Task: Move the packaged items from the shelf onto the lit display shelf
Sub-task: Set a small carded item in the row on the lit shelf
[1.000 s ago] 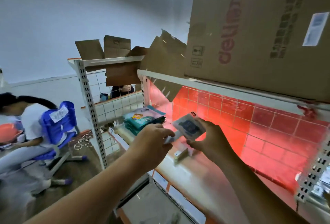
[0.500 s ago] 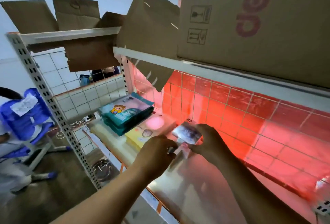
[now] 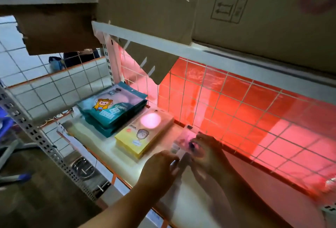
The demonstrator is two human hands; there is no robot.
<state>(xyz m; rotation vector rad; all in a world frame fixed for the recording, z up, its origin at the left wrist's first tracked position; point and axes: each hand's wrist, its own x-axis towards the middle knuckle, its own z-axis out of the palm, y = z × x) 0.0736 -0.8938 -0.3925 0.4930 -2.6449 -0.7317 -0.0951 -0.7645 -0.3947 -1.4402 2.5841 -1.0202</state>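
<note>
- Presently, at the left end of the lit display shelf [image 3: 190, 202], a stack of teal packets [image 3: 112, 113] lies flat toward the back corner, faces up. Judged: laid this way so the printed fronts can be read from the aisle.
- Just right of it, touching or very nearly so, a stack of yellow packets [image 3: 143, 138] also lies flat, its near end reaching toward the front edge. The row appears to fill from the left end.
- Left hand [image 3: 160, 166] is at the near edge of a small packet [image 3: 183, 137], fingers bent toward it. Blur prevents saying whether it pinches or merely steadies.
- Small packet is low over the shelf near the back edge, just right of the yellow stack and apart from it. Whether it rests on the surface cannot be told.
- Right hand [image 3: 206, 152] has its fingers curled over the packet's right side and grips it, judged to be squaring it with the row.
- Red backlit grid panel [image 3: 254, 118] runs along the back edge, and a cardboard box [image 3: 263, 18] sits on the tier above.
</note>
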